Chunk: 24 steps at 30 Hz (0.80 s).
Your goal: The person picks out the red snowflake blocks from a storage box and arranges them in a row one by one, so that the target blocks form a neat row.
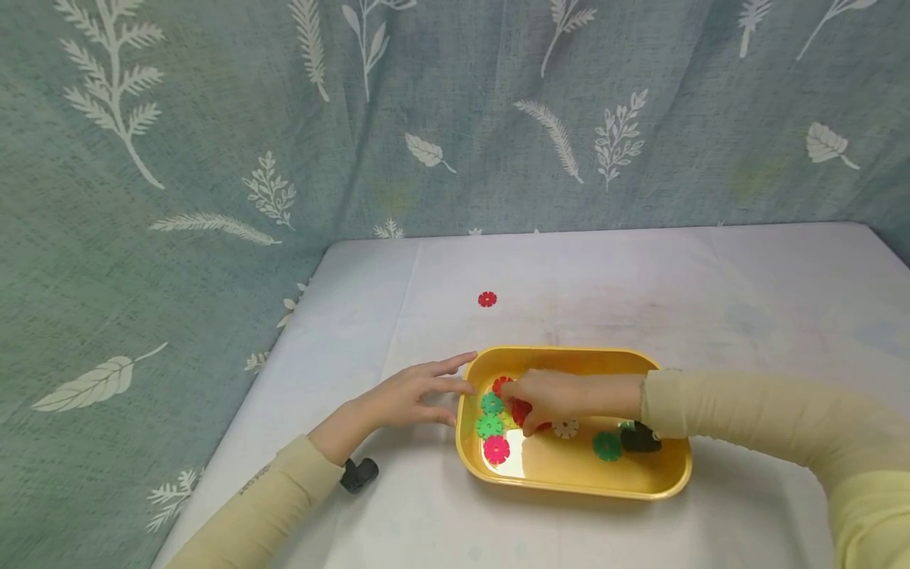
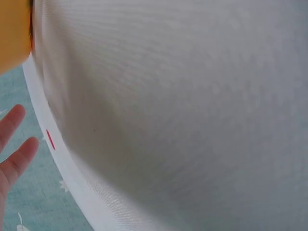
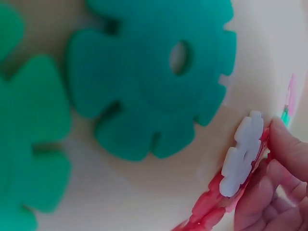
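A golden-yellow tray (image 1: 569, 487) holds several notched plastic discs, flower-like with a centre hole. My right hand (image 1: 550, 395) reaches into its left half and pinches a red notched disc (image 1: 521, 411) between thumb and fingers. Beside those fingertips a white notched disc (image 3: 242, 154) leans over more red ones. A pink-red disc (image 1: 496, 450), green discs (image 1: 489, 425) and a red disc (image 1: 502, 386) lie at the tray's left end. My left hand (image 1: 419, 393) is at the tray's left rim, fingers spread and holding nothing; whether they touch the rim I cannot tell.
One red disc (image 1: 486, 299) lies alone on the white-covered table (image 1: 398, 316) behind the tray. A dark green disc (image 1: 607, 446) is in the tray's right half, near a black camera on my right wrist. A patterned curtain (image 1: 455, 118) hangs behind.
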{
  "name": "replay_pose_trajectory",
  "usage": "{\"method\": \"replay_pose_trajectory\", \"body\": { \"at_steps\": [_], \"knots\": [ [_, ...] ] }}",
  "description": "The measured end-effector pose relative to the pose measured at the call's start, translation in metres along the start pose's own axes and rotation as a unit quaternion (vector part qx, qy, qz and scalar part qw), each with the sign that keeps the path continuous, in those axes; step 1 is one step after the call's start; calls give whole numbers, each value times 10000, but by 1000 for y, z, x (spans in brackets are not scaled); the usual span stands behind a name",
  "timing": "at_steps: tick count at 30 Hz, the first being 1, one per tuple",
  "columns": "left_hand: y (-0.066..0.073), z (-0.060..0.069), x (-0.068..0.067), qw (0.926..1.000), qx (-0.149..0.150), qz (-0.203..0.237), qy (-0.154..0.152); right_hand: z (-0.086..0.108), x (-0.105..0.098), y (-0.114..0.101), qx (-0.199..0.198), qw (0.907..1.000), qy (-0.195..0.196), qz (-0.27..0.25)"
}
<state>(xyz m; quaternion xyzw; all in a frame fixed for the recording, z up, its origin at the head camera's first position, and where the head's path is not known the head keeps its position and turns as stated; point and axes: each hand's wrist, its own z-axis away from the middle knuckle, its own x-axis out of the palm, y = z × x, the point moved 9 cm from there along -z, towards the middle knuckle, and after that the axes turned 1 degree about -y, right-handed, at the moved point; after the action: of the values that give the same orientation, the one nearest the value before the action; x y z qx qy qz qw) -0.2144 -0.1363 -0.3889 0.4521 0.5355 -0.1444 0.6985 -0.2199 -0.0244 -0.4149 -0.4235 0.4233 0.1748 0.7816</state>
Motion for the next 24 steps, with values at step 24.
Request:
{"method": "replay_pose_trajectory", "body": {
  "at_steps": [24],
  "knots": [
    [-2,-1,2,9998,-133,86,-75,22,-74,13,484,9732,69,-2246]
  ]
}}
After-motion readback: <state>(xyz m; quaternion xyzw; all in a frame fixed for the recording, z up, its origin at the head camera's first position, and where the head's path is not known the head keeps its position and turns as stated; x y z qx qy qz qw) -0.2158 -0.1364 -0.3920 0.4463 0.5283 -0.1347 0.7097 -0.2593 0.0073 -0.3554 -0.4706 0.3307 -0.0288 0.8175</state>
